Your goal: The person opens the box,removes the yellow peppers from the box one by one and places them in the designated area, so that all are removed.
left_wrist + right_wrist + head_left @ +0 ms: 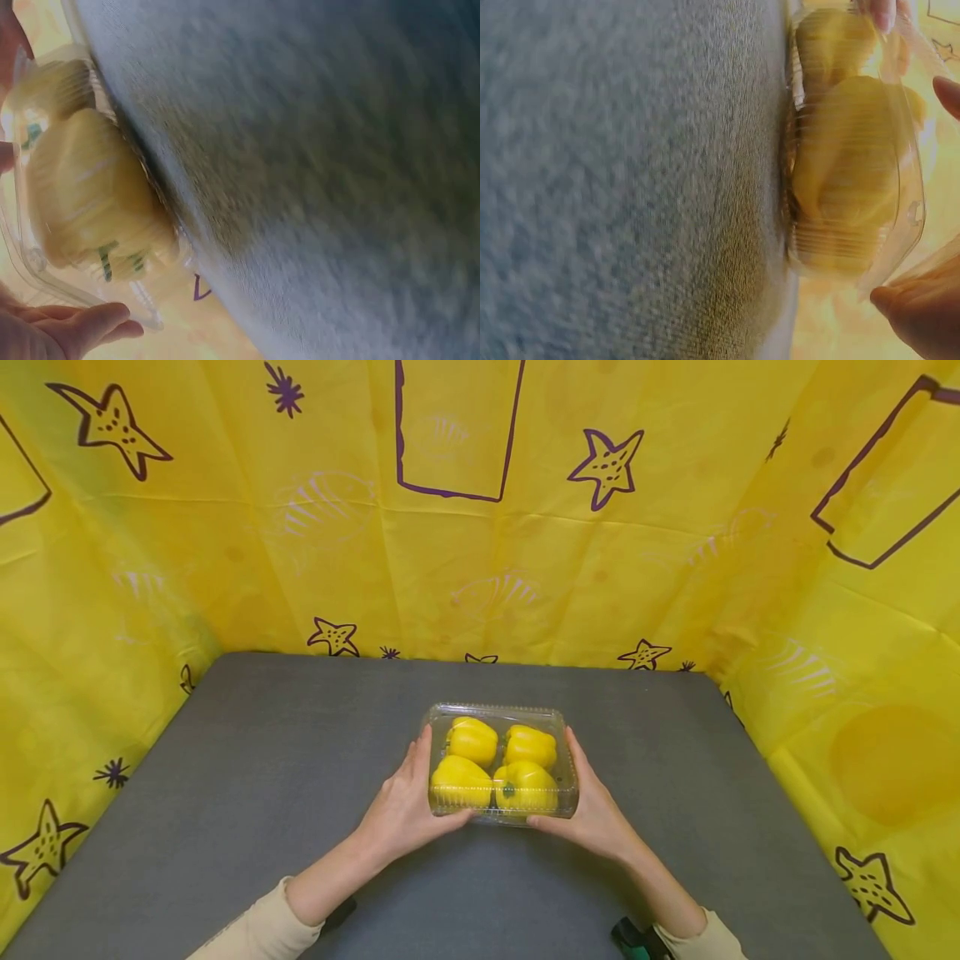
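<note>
A clear plastic clamshell container (497,817) holds several yellow bell peppers (472,742), seen through its top in the head view. My left hand (401,806) grips its left side, fingers along the wall and thumb at the near edge. On the opposite side my right hand (596,810) holds it the same way. In the left wrist view the ribbed wall shows green pepper stems (106,259) behind it, and fingertips (101,319) touch a corner of the rim. The right wrist view has the container's base right at the table surface.
A grey cloth-covered table (300,735) lies under and around the container. Yellow curtains (480,543) with purple starfish drawings enclose it at the back and both sides. Dark straps (637,939) sit at the wrists, beside cream sleeves (270,922).
</note>
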`<action>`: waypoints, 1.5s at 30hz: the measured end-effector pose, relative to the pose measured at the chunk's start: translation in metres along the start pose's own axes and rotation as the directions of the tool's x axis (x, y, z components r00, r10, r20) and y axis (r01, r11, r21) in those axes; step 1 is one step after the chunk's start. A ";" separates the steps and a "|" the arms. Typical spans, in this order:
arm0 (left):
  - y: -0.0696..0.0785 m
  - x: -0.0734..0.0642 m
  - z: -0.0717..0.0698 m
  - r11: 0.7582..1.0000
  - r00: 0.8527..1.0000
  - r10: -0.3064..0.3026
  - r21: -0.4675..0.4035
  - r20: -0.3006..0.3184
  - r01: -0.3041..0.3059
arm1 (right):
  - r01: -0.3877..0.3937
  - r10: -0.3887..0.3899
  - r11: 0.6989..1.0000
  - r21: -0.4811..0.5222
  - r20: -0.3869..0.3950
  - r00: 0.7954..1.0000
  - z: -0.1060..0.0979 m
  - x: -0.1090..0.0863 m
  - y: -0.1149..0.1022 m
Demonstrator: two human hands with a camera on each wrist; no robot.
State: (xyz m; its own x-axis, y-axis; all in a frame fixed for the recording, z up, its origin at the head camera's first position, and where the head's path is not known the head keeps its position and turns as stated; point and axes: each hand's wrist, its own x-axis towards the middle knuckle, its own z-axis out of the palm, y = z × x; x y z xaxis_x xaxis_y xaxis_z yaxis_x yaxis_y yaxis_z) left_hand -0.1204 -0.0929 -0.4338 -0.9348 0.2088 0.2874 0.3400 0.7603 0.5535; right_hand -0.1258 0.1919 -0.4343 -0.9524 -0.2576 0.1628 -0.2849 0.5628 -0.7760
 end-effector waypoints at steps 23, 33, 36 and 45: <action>-0.013 -0.002 -0.007 0.981 0.983 0.170 0.077 0.073 -0.176 | 0.040 -0.040 0.999 -0.006 0.055 0.998 -0.004 0.003 0.007; -0.015 -0.002 -0.011 0.976 0.974 0.205 0.057 0.093 -0.211 | 0.031 -0.032 0.999 0.008 0.067 0.997 -0.004 0.004 0.008; -0.016 -0.002 -0.012 0.975 0.973 0.211 0.053 0.098 -0.217 | 0.033 -0.034 0.999 0.014 0.076 0.997 -0.004 0.004 0.009; -0.019 -0.002 -0.015 0.968 0.961 0.242 0.040 0.132 -0.249 | 0.032 -0.035 0.999 0.028 0.113 0.993 -0.006 0.003 0.010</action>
State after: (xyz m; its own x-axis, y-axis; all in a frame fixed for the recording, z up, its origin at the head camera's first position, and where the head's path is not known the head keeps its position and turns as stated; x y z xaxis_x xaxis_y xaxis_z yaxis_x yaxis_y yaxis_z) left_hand -0.1234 -0.1168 -0.4336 -0.8300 0.4656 0.3069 0.5575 0.7085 0.4328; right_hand -0.1324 0.2014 -0.4382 -0.9236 -0.3641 0.1201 -0.3120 0.5316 -0.7874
